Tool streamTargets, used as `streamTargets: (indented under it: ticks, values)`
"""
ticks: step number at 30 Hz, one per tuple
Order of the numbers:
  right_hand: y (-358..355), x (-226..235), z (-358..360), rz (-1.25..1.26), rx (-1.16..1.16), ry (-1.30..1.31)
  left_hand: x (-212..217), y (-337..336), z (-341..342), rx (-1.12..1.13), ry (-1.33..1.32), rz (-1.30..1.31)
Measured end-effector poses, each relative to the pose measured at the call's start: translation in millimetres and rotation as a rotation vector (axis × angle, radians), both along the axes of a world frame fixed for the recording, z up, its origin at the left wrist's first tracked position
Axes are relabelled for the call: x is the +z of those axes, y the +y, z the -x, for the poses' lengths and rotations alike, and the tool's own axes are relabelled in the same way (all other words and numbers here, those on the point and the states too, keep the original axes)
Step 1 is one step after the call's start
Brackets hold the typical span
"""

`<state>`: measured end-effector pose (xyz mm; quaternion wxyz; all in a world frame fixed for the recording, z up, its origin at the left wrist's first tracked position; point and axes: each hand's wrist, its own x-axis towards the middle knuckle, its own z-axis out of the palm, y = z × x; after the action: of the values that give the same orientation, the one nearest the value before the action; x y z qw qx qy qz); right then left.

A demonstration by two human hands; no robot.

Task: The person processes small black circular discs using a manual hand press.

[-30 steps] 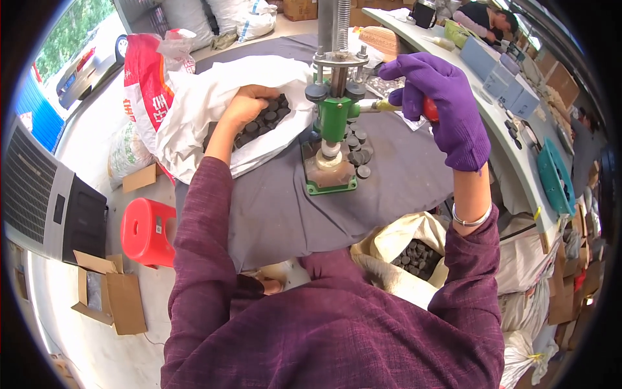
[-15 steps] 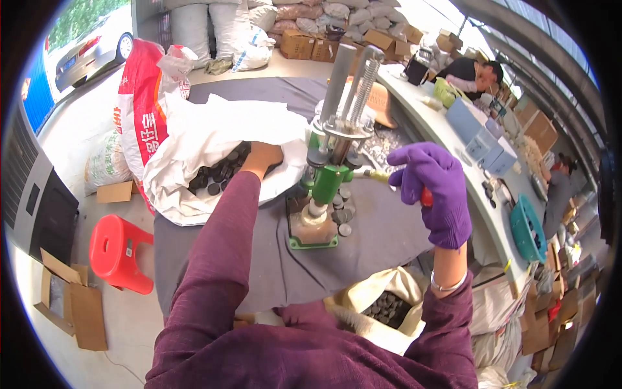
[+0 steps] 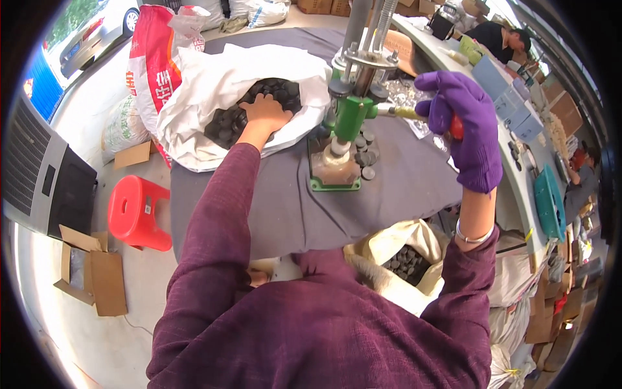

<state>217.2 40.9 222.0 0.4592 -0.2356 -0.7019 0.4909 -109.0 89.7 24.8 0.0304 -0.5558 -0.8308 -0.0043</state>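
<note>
Filling white sack (image 3: 214,84): dark discs (image 3: 240,113)

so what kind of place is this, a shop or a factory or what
Most likely a small workshop for piecework. A green hand press stands on a grey-covered table, an open white sack of dark discs lies beside it, and more sacks and cardboard boxes sit around.

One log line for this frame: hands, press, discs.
left hand: in white sack, on dark discs | right hand: gripping press lever | press: on table

One hand press (image 3: 346,123), one red stool (image 3: 138,211), two sacks of dark discs, perhaps six loose discs.
</note>
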Motion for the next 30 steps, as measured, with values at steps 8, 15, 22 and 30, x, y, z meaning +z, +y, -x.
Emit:
streamTargets:
  ticks: [8, 15, 22, 30]
  values:
    - [-2.0, -4.6, -2.1, -0.03, 0.006, 0.01, -3.8, -32.7, -11.6, 0.054, -0.086, -0.008]
    - [-2.6, -4.2, 5.3, -0.281, 0.035, -0.064, -10.2, -33.1, 40.2, -0.095, -0.526, -0.46]
    - [13.3, -11.0, -12.8, -0.247, 0.093, -0.057, 7.7, -106.4, 15.8, -0.234, -0.395, -0.686]
    - [3.3, -10.4, 0.8, -0.178, 0.101, 0.062, -46.1, -123.5, -22.4, -0.17, 0.057, -0.641]
